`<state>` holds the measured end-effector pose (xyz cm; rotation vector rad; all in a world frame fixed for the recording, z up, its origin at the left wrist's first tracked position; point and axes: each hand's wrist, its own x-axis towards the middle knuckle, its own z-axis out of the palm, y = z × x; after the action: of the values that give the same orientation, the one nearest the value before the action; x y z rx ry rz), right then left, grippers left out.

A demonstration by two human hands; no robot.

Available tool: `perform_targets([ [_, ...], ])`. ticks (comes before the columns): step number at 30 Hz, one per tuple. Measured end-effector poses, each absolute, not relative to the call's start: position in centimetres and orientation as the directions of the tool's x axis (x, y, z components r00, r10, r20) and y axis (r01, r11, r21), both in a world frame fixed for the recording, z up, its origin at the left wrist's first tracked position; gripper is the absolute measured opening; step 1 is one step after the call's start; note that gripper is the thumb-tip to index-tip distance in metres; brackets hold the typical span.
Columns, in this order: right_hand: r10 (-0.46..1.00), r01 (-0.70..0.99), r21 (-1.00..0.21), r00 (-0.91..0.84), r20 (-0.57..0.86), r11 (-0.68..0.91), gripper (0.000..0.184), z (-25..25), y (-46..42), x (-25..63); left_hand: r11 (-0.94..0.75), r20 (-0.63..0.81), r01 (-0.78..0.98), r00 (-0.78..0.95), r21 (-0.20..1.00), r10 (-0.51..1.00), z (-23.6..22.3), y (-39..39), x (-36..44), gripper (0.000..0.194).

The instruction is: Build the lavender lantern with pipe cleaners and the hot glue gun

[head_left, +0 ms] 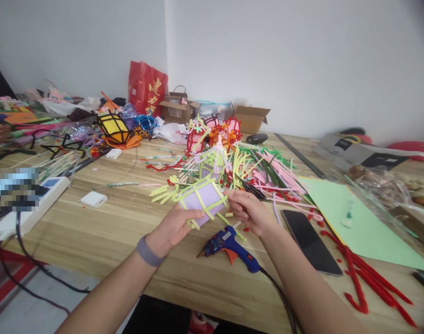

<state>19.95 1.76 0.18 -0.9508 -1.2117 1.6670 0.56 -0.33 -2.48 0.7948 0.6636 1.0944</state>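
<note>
I hold a small lilac paper lantern panel (205, 197), edged with yellow-green pipe cleaners, above the wooden table (128, 232). My left hand (175, 227), with a grey band at the wrist, grips it from below with the thumb on its lower edge. My right hand (248, 211) pinches the panel's right edge, fingers curled. A blue and orange hot glue gun (229, 248) lies on the table just under my hands, its cord running toward me.
A heap of coloured pipe cleaners (253, 167) and finished lanterns (215, 132) lies behind. A black phone (311, 241), green paper sheet (351, 218) and red pipe cleaners (368, 278) are at right. A power strip (41, 199) and white charger (94, 199) are at left.
</note>
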Motion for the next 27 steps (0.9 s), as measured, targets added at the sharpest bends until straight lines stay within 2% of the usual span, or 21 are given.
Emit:
perform_targets([
  [4,0.929,-0.087,-0.995,-0.371,-0.014,-0.050,0.029,-0.05,1.74,20.06,0.256,-0.092,-0.480,0.340,0.839,0.936,-2.17,-0.45,0.54,0.057],
  [9,0.928,-0.058,-0.998,-0.371,0.011,-0.011,0.030,-0.14,1.76,20.22,0.279,-0.107,-0.469,0.360,0.838,0.927,-2.17,-0.57,0.45,0.057],
  [16,0.922,-0.063,-0.997,-0.387,-0.009,-0.036,0.040,0.08,1.63,20.24,0.289,-0.090,-0.480,0.396,0.828,0.914,-2.31,-0.46,0.36,0.058],
  [22,0.909,-0.097,-0.992,-0.415,-0.030,-0.077,0.038,0.14,1.60,20.22,0.272,-0.073,-0.462,0.404,0.844,0.912,-2.36,-0.45,0.33,0.059],
  [27,0.924,-0.072,-0.996,-0.382,-0.013,-0.044,0.031,0.20,1.51,20.12,0.279,-0.080,-0.464,0.404,0.841,0.911,-2.56,-0.42,0.36,0.059],
])
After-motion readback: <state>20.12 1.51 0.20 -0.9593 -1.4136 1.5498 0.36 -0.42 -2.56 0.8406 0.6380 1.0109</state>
